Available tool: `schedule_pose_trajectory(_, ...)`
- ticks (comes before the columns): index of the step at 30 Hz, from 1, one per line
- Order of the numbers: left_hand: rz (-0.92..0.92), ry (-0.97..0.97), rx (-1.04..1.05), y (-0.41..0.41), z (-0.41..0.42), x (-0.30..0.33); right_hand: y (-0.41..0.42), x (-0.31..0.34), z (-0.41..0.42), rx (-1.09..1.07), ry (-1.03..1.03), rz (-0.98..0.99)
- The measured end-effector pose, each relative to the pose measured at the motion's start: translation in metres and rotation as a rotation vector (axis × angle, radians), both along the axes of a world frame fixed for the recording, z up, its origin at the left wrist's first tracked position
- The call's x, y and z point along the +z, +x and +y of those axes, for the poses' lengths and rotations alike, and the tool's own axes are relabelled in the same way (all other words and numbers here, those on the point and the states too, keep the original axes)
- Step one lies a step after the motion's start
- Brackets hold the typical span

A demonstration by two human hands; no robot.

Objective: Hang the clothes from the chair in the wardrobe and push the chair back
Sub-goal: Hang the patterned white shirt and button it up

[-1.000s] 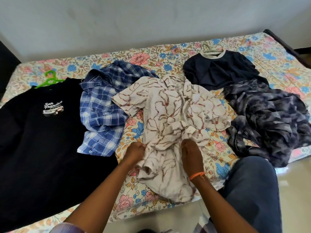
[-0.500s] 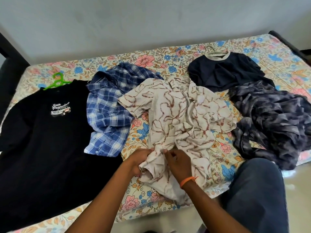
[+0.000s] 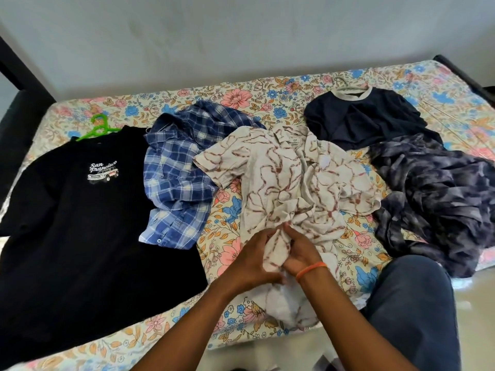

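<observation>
We grip the cream leaf-print shirt (image 3: pixel 292 183) with both hands, left hand (image 3: pixel 253 259) and right hand (image 3: pixel 301 251) bunching its lower front, on the floral bed (image 3: pixel 241 108) between plaid shirt (image 3: pixel 182 170) and tie-dye garment (image 3: pixel 439 199).

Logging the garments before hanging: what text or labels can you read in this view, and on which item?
"San Francisco": white script above a small car graphic on the chest of the black cotton T-shirt.
Neck label on the cream shirt with brown branch print: too small to read.
No other text visible.
</observation>
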State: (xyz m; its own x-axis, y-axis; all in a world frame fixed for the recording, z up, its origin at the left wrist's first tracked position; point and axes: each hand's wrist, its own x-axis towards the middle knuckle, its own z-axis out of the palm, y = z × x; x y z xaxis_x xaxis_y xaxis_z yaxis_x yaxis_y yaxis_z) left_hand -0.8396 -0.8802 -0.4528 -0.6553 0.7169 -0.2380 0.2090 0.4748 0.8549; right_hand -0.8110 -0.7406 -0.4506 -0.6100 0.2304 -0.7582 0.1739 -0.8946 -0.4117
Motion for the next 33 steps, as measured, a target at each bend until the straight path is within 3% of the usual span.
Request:
schedule_pose_trajectory(2,0.141,0.054,0.009,-0.002,-0.001,-0.002,-0.004,0.006,0.009,0.05,0.053,-0.02)
schedule_pose_trajectory(4,0.15,0.054,0.025,-0.008,-0.005,0.001,-0.006,0.009,0.017,0.129,0.045,-0.072)
schedule_pose_trajectory(7,-0.142,0.065,0.142,-0.017,-0.011,0.008,-0.004,0.012,0.029,0.12,0.086,-0.098)
schedule_pose_trajectory(10,-0.41,0.21,0.331,-0.027,-0.015,0.018,-0.004,0.012,0.036,0.088,0.087,-0.091)
schedule_pose_trajectory(15,-0.532,0.294,0.469,-0.033,-0.013,0.022,-0.01,0.022,0.026,0.148,0.113,-0.059)
schedule_pose_trajectory(19,-0.623,0.347,0.653,-0.031,0.0,0.025,-0.012,0.019,0.013,0.307,0.41,-0.095)
schedule_pose_trajectory(22,-0.525,0.314,0.658,-0.031,0.003,0.024,-0.004,0.008,0.011,0.5,1.244,0.097)
schedule_pose_trajectory(24,-0.42,0.24,0.6,-0.034,0.003,0.026,-0.001,0.006,0.004,0.58,1.595,0.32)
schedule_pose_trajectory(29,-0.176,0.165,0.43,-0.039,0.001,0.044,-0.008,0.015,-0.002,0.469,1.753,0.537)
schedule_pose_trajectory(33,0.307,-0.051,0.225,-0.053,-0.012,0.045,-0.008,0.012,0.012,0.447,1.825,0.471)
